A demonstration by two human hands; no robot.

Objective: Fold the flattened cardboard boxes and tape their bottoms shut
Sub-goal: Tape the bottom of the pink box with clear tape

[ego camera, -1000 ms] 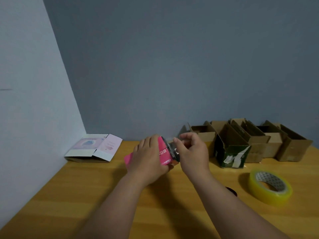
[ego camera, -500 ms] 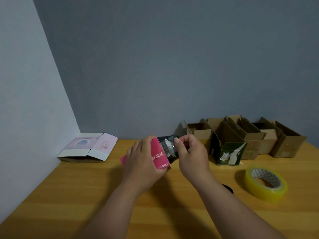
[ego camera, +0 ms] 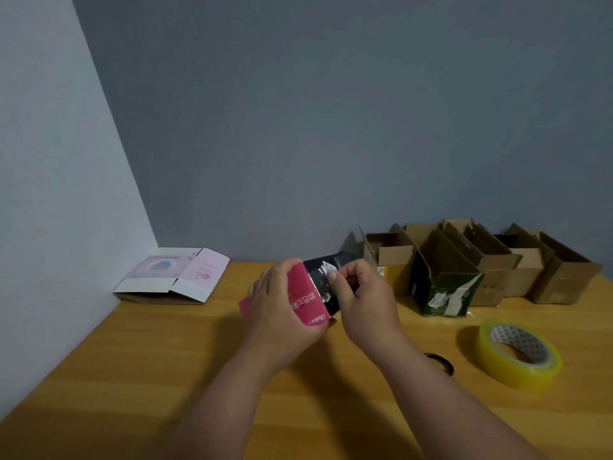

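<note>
Held above the middle of the wooden desk (ego camera: 166, 376): a small pink box (ego camera: 306, 298), tilted, with a black end face turned to the right. Wrapped around its pink side from the left by the left hand (ego camera: 278, 310), fingers curled over the top edge, thumb underneath. Touched at the black end by the right hand (ego camera: 365, 303), fingers curled, thumb and forefinger pinching a pale scrap of tape (ego camera: 330, 270) stuck on that face. Both hands close together, the box between them, lifted off the desk surface.

Behind and to the right, against the grey wall (ego camera: 331, 127): a row of folded brown cardboard boxes (ego camera: 497, 263), open tops upward, packed side by side. In front of that row, touching it, a green box (ego camera: 447, 293) with strips of pale tape across its near face. Just right of the right forearm, a yellow tape roll (ego camera: 517, 355) lying flat near the right desk edge. Between forearm and roll, a small black ring-shaped thing (ego camera: 442, 361), partly hidden, kind unclear.

In the far left corner, where the lighter side wall (ego camera: 49, 194) meets the back wall: a flattened pale pink-and-white box (ego camera: 172, 275), well apart from the hands. Bare wood between that corner and the hands, and all along the near edge on the left.
</note>
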